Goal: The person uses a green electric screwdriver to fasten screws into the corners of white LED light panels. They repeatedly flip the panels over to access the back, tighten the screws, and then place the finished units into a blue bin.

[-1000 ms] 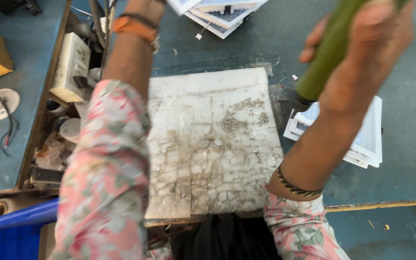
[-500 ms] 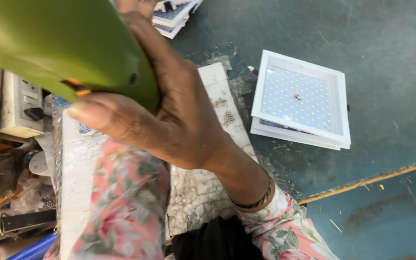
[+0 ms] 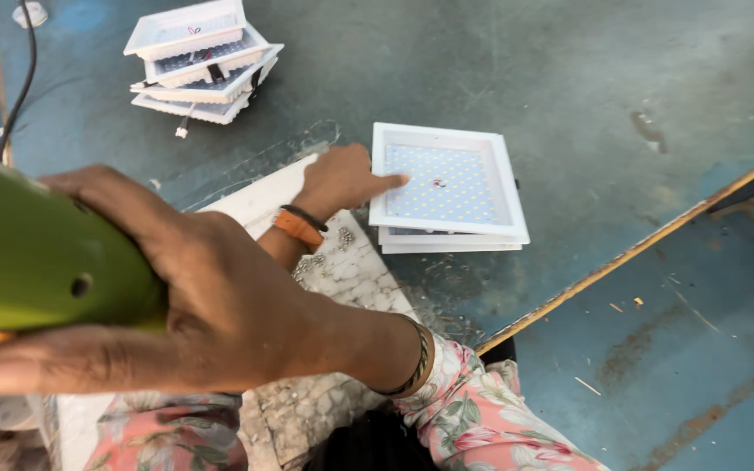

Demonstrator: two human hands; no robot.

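**Steady the panel, keep the tool ready**

The right hand [image 3: 220, 323] has its fingers wrapped tight around a green power tool [image 3: 37, 262]. The left hand [image 3: 342, 179] rests on the white light panel [image 3: 451, 187] on the blue surface [image 3: 621, 105], index finger out. Best press the frame flat, I judge.

Panel stack [image 3: 198, 61] blocks far left; bare table [image 3: 621, 78] right

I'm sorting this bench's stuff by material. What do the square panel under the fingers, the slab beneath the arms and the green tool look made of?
Square panel: likely white moulded plastic frame, smooth and matte, over a dotted board. Slab: looks like marble or stone tile, pale, veined and scuffed. Green tool in the right hand: probably hard plastic, with a slight sheen. The left hand touches the panel.
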